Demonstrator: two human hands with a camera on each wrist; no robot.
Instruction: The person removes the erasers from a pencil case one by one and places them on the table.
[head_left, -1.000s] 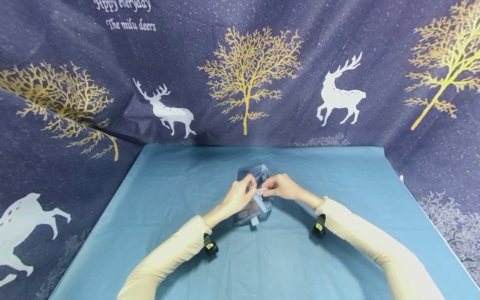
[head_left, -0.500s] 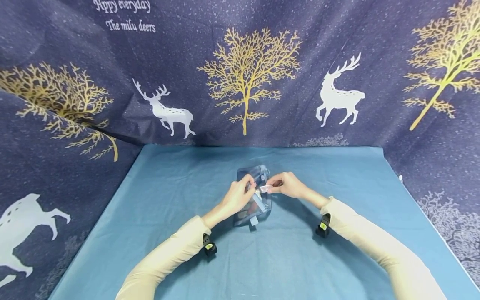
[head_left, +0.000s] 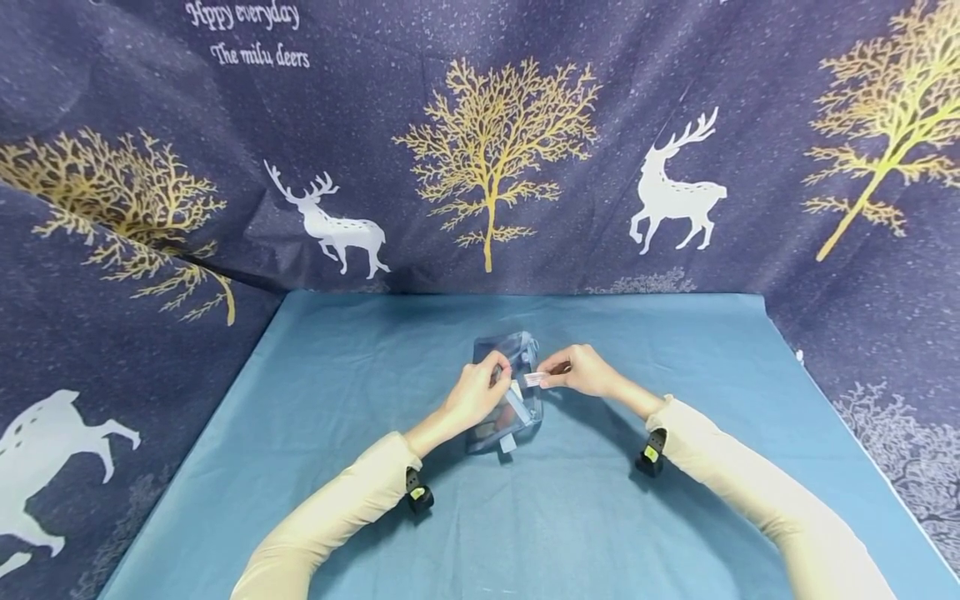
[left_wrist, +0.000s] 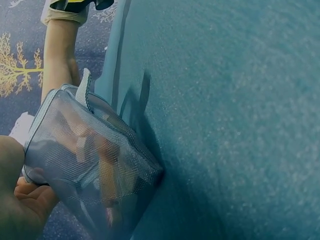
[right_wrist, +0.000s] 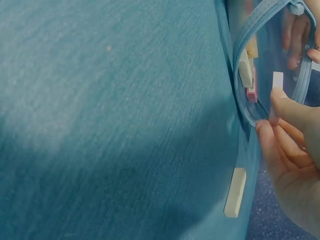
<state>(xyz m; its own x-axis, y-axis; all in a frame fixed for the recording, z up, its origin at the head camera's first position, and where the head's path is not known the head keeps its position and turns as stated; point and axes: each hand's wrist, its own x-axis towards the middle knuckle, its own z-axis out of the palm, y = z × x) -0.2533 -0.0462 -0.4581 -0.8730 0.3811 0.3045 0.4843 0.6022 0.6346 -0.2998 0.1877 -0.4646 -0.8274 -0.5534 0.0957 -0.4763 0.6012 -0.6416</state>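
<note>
A see-through blue-grey mesh zip pouch stands on the cloth with its zipped mouth open. The left hand pinches the pouch's rim, and in the left wrist view the mesh bag hangs beside its thumb and fingers. Between the right thumb and fingertips is a small white block, held at the pouch's mouth. The right hand is on the pouch's right side. Through the opening, a white piece, a pink piece and a yellowish piece show inside.
Another pale block lies on the blue cloth near the right hand. The blue tablecloth reaches back to a dark curtain printed with deer and trees. Black wrist cameras hang under both sleeves.
The right hand has drawn slightly right, away from the left fingers, with the white block still pinched. The left hand and the pouch stay nearly in place.
</note>
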